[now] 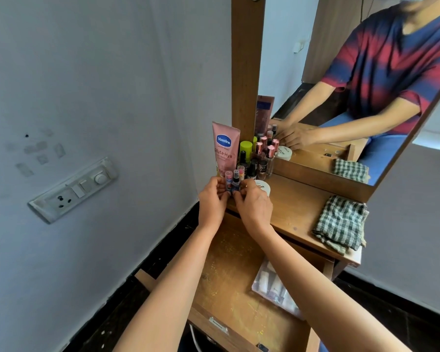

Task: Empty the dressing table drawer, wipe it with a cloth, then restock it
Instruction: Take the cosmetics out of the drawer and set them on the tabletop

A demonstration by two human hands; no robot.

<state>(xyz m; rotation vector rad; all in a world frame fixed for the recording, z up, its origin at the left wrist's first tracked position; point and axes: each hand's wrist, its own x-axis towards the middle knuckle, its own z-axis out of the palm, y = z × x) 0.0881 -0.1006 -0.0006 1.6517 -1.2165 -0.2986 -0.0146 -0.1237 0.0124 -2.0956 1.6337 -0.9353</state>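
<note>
The wooden drawer (229,273) stands pulled open below the dressing table top (297,212). Its dusty bottom shows, and a clear plastic pouch (274,288) of small items lies at its right side. At the table's left front corner my left hand (212,201) and my right hand (254,207) together pinch a cluster of small spray bottles (234,180), which stand upright. Behind them are a pink Vaseline tube (225,148), a lime bottle (246,148), several nail polish bottles (261,158) and a white jar (264,188). A green checked cloth (341,222) lies on the table's right.
A wood-framed mirror (341,85) rises behind the table and reflects a person in a striped shirt. The white wall at the left carries a switch and socket panel (74,191). Dark floor runs along the wall's base.
</note>
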